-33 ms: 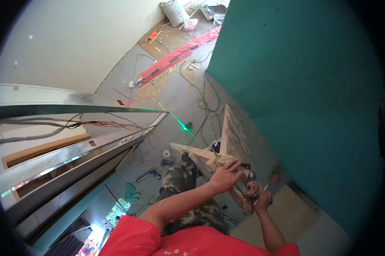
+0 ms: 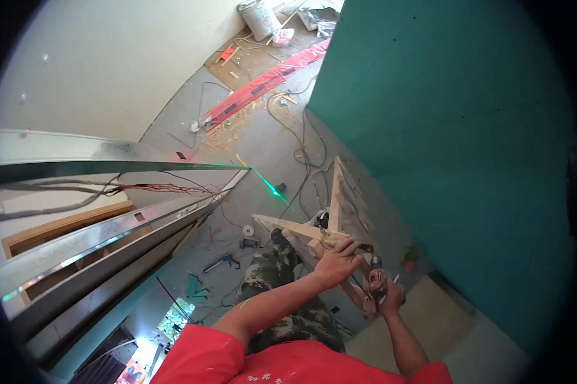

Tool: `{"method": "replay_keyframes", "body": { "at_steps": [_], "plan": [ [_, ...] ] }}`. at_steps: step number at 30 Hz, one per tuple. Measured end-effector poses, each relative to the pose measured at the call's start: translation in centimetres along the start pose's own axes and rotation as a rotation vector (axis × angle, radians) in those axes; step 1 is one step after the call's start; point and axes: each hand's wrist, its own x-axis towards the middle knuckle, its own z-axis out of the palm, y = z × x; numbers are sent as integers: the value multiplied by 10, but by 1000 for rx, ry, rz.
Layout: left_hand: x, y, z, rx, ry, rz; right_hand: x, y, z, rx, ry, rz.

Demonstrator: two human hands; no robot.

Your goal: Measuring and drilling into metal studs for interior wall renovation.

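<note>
My left hand (image 2: pixel 338 264) lies over the top of a wooden stepladder (image 2: pixel 288 225), its fingers curled on the wood by a small dark piece (image 2: pixel 365 248) that I cannot make out. The ladder's legs spread below, and part of it is hidden by my arm. Just to the right, my right hand (image 2: pixel 392 299) is closed round a cordless drill (image 2: pixel 377 279), whose nose points away from me toward the ladder top. A thin white stick (image 2: pixel 396 280), pen-like, pokes out by the same hand.
A green wall (image 2: pixel 455 128) rises on the right. Metal studs (image 2: pixel 96 229) with loose wires stand on the left. Cables (image 2: pixel 306 147), a blue-handled tool (image 2: pixel 222 263), a tape roll (image 2: pixel 248 230) and scraps litter the floor. A green laser line (image 2: pixel 276 191) crosses it; red sheeting (image 2: pixel 256 89) lies farther off.
The whole view has shifted very slightly. Both hands, the drill and the stepladder keep their places relative to each other.
</note>
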Motion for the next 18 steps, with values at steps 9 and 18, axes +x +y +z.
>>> {"method": "replay_keyframes", "body": {
  "at_steps": [9,18],
  "plan": [
    [-5,-17,13,7,-66,29,-10,-86,-125,658,235,651],
    [8,-14,1,2,-135,-19,-35,-202,-268,635,240,595]
  ]
}}
